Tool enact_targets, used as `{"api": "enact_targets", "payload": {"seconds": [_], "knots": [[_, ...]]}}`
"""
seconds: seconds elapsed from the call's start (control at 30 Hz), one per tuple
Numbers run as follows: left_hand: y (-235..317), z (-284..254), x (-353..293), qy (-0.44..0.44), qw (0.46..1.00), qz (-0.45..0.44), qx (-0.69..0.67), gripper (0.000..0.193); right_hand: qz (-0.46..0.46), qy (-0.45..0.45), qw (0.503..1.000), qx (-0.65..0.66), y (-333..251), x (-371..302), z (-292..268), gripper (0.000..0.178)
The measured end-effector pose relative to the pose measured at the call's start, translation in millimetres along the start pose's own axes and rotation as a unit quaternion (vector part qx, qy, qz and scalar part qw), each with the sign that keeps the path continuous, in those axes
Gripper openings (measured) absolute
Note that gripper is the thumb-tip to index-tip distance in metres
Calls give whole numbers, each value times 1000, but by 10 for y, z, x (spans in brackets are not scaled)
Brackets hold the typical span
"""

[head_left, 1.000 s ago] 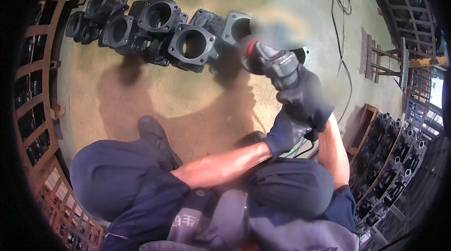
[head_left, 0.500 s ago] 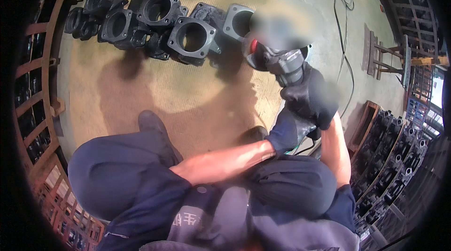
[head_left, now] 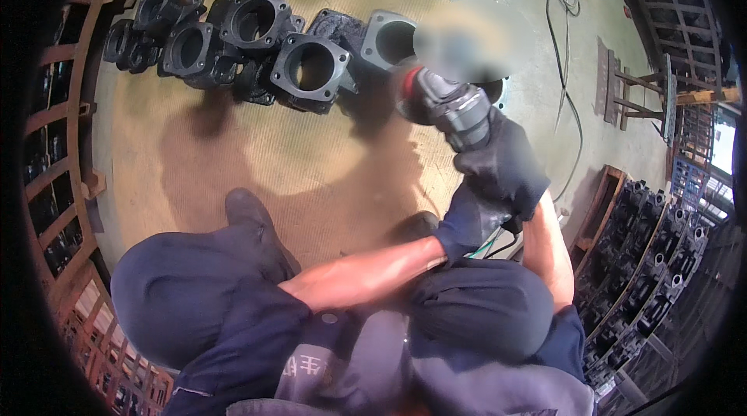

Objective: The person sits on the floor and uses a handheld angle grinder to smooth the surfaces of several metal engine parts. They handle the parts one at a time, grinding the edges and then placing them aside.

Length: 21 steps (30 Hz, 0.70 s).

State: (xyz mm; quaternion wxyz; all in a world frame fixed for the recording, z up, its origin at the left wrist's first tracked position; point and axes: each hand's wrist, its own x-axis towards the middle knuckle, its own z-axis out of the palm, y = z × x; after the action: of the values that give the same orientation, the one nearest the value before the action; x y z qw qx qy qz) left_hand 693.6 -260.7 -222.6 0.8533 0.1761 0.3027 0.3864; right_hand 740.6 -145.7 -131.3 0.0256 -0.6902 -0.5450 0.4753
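Right hand (head_left: 506, 157), dark-gloved, is clenched around the body of a grey-and-black metal angle grinder with a red ring at its head (head_left: 461, 111). Left hand (head_left: 476, 217), dark glove with navy cuff, is wrapped round the tool's rear end, just below and left of the right. My read: one hand up front to steer, one behind to take weight and kick.

Left forearm crosses in front of the body, above the dark-trousered right knee (head_left: 482, 299); probably braces the grip.

Grinder head points up-left from the right hand, near a black metal casting with a square flange and round bore (head_left: 375, 41). Contact: can't tell, blur beyond the head.

More black flanged castings (head_left: 261, 48) sit in a row further left of the hands, most bores facing up, likely for easy access. Tan ribbed sheet (head_left: 350, 155) under them probably protects the floor.

Long black cable (head_left: 574, 108) lies right of the hands, clear of the head.
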Motion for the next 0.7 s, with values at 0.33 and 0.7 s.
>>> {"api": "enact_targets", "payload": {"seconds": [0.33,0.7], "knots": [[-112,143,379,-71,983,42,-166,42,14,76,996,-34,-107,-82,-160,44],[189,41,93,-4,962,42,-268,42,2,39,993,-111,-401,43,39,54]]}}
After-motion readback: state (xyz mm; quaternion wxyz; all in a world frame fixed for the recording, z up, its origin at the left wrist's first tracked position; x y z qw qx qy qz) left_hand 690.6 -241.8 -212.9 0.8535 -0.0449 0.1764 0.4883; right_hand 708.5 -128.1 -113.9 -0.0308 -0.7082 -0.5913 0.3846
